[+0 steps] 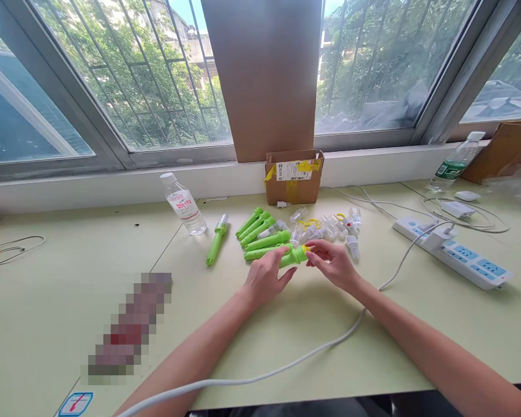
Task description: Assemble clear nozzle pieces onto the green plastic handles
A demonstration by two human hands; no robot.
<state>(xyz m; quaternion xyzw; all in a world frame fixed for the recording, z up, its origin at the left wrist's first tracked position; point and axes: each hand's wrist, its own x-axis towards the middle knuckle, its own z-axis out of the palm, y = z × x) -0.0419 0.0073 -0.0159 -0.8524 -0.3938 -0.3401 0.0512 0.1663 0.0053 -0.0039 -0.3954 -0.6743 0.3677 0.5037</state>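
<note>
My left hand (267, 272) is closed around a green plastic flashlight-like handle (294, 256), its threaded wider end pointing right. At that end, my right hand (333, 263) pinches a small yellow ring (306, 249), partly hidden by the fingertips. Just beyond my left hand lie several more green handles (256, 225). Behind my right hand is a loose group of clear plastic caps (331, 227), white pieces (353, 246) and yellow rings (315, 222). One green handle with a clear cap fitted on it (217, 240) lies apart on the left.
A water bottle (183, 204) and an open cardboard box (293, 176) stand toward the window. On the right are a power strip (454, 252), another bottle (455, 162) and a charger (458, 209). A white cable (282, 369) crosses the table in front, near my forearms. A pixelated area (130, 327) is at left.
</note>
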